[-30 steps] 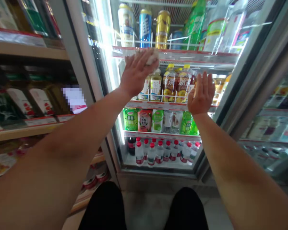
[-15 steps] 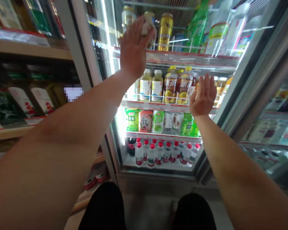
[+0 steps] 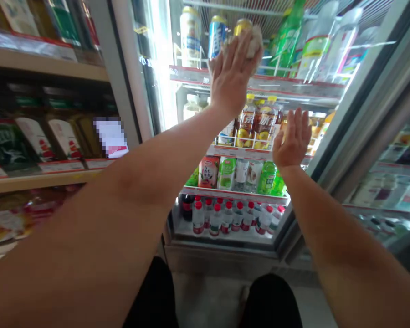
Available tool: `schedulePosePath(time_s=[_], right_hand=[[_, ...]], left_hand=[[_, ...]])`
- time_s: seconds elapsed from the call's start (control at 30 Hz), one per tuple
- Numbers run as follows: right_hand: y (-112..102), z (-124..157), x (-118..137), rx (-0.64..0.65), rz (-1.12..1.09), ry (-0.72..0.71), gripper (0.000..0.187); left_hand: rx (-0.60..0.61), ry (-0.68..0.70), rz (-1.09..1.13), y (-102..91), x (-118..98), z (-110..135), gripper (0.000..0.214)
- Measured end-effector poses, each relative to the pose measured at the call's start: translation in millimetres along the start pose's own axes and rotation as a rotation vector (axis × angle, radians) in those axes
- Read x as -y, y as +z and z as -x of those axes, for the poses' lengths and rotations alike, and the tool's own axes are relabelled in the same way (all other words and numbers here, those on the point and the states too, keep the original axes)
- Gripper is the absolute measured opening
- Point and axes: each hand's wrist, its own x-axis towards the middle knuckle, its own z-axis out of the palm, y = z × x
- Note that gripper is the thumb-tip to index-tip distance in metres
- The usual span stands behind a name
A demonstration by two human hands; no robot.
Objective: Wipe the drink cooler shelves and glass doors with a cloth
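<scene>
"Black cloth covers two knees [image 3: 157, 291]; what about the two hands?"

"The left hand [image 3: 230, 75] holds one whitish rag [image 3: 255, 42] under nearly straight, slightly parted fingers. The right hand [image 3: 294, 139] is empty, flat and fully opened, fingers up, palm towards the glass door [image 3: 222, 246]."

"Which way does the rag lie?"

"High on the glass, bunched, slanting up rightward. The hand covers its middle, so I can't tell its true long axis."

"Behind the glass?"

"Middle shelves [image 3: 239, 151], partly hidden by the left forearm [image 3: 133, 182]; above, three upright cans [image 3: 217, 36], the gold one partly blocked by rag and hand."
</scene>
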Motion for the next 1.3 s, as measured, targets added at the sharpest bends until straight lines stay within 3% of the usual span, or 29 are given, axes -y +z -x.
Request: schedulePosePath(time_s=[0.13, 0.17, 0.23, 0.33, 0.4, 0.47, 0.53, 0.6, 0.63, 0.77, 0.8, 0.83, 0.97, 1.03, 1.1, 1.17, 1.23, 1.3], right_hand=[[2, 2, 1, -0.007, 0.006, 0.009, 0.06], [3, 3, 2, -0.017, 0.012, 0.013, 0.06], [4, 4, 2, -0.029, 0.029, 0.018, 0.059], [5, 7, 3, -0.031, 0.062, 0.013, 0.059], [5, 8, 2, -0.029, 0.072, 0.009, 0.059], [5, 9, 2, -0.025, 0.07, 0.006, 0.06], [4, 9, 2, -0.014, 0.063, 0.008, 0.06], [4, 8, 2, -0.003, 0.053, 0.011, 0.061], [4, 8, 2, 0.0, 0.048, 0.014, 0.061], [4, 8, 2, 0.005, 0.041, 0.019, 0.062], [5, 8, 2, 0.001, 0.043, 0.017, 0.062], [5, 8, 1, -0.006, 0.047, 0.012, 0.062], [7, 9, -1, -0.037, 0.064, -0.002, 0.061], [7, 9, -1, -0.036, 0.073, -0.005, 0.06], [8, 10, -1, -0.038, 0.084, -0.002, 0.059], [8, 10, -2, -0.053, 0.097, -0.007, 0.059], [9, 11, -3, -0.066, 0.105, -0.015, 0.059], [10, 11, -4, -0.074, 0.103, -0.021, 0.059]], left_hand=[[0.259, 0.419, -0.03, -2.1, -24, 12, 0.053], [0.298, 0.46, -0.03, -3.8, -24, 8, 0.053], [0.272, 0.349, -0.027, -6.1, -15, -7, 0.053], [0.062, 0.085, -0.002, -4.9, 7, -19, 0.049], [0.006, 0.089, 0.014, -3.6, 16, -8, 0.047], [0.107, 0.248, 0.038, -5.2, 20, 14, 0.048], [0.315, 0.516, 0.093, -9.9, 22, 32, 0.045], [0.442, 0.68, 0.136, -15.3, 29, 38, 0.041], [0.431, 0.671, 0.14, -17.4, 35, 36, 0.039], [0.098, 0.275, 0.044, -19.7, 63, 34, 0.041], [0.069, 0.247, 0.021, -19.8, 69, 38, 0.042], [0.089, 0.284, 0.01, -20.5, 73, 45, 0.042], [0.342, 0.653, 0.052, -31.5, 86, 71, 0.037], [0.295, 0.574, 0.025, -39.3, 94, 76, 0.036], [0.157, 0.36, -0.041, -45.0, 103, 79, 0.039], [0.094, 0.234, -0.079, -47.4, 107, 89, 0.041], [0.175, 0.305, -0.057, -48.2, 108, 104, 0.042], [0.334, 0.471, -0.004, -49.8, 109, 118, 0.041]])
